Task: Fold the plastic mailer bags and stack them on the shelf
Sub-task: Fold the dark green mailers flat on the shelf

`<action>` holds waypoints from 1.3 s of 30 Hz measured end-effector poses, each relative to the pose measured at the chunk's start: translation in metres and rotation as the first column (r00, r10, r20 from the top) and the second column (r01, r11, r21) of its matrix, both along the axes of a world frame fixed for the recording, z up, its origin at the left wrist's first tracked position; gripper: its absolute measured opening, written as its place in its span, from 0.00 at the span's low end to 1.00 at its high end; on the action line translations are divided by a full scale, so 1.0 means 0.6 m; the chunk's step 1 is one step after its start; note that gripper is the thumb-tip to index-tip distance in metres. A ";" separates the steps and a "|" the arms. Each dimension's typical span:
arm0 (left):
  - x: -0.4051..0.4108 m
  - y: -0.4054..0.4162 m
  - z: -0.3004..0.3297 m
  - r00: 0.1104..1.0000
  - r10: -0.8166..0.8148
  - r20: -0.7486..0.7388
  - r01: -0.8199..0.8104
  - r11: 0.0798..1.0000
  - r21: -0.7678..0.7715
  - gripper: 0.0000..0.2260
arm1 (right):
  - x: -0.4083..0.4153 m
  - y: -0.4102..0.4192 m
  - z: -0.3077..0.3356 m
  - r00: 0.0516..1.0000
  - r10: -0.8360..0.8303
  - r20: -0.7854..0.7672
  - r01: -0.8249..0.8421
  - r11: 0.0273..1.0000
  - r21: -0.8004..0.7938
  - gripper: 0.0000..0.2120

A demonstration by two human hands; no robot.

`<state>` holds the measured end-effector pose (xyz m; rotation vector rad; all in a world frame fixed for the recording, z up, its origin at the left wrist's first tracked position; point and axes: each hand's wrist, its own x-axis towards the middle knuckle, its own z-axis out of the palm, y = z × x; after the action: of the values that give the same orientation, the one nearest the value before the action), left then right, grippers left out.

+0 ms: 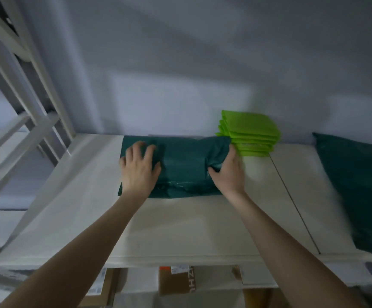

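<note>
Dark green mailer bag (pixel 180 165) lying across the white shelf (pixel 191 225), back edge against the grey wall (pixel 180 63), partly folded and creased along its near edge. Left hand (pixel 139 168) flat on the bag's left end, fingers (pixel 136 150) spread and nearly straight, pressing down, nothing gripped. Right hand (pixel 228 172) at the bag's right end, thumb tucked over a bunched fold and fingers curled round the raised edge, pinching the plastic. Just beyond that hand, touching the bag's right end, a neat stack of lime green folded mailer bags (pixel 250 134) standing against the wall. Farther right on the shelf, well apart from the stack, a second dark green bag (pixel 358 196), unfolded, running out of view at the edge. White metal frame bars (pixel 31 107) rising at the left. Below the shelf's front lip, cardboard boxes (pixel 176 280) with labels, print too blurred to read.
</note>
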<state>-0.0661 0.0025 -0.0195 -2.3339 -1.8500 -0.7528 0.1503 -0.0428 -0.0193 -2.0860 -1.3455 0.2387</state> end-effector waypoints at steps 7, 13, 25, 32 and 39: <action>0.014 -0.008 -0.039 0.959 -0.215 -0.186 0.203 0.976 -0.085 0.29 | -0.049 0.007 -0.004 0.770 0.328 0.548 -0.390 0.921 -0.003 0.20; 0.021 0.039 -0.024 0.909 -0.273 -0.315 0.200 0.949 -0.245 0.33 | -0.049 0.042 -0.008 0.757 0.430 0.493 -0.388 0.902 -0.190 0.27; 0.043 0.149 0.005 0.804 -0.352 -0.479 0.165 0.906 -0.389 0.33 | -0.048 0.148 0.015 0.797 0.441 0.413 -0.222 0.850 -0.477 0.34; 0.045 0.146 0.022 0.857 -0.344 -0.383 0.212 0.914 -0.347 0.29 | -0.038 0.144 0.030 0.831 0.411 0.374 -0.245 0.875 -0.417 0.32; 0.100 0.113 0.059 0.847 -0.405 -0.345 0.349 0.912 -0.215 0.30 | 0.020 0.095 0.059 0.846 0.318 0.427 -0.245 0.945 -0.218 0.31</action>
<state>-0.0063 0.0705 0.0156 -2.7326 -1.3364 -0.1530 0.1625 0.0142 0.0163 -2.1464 -1.9818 -0.0379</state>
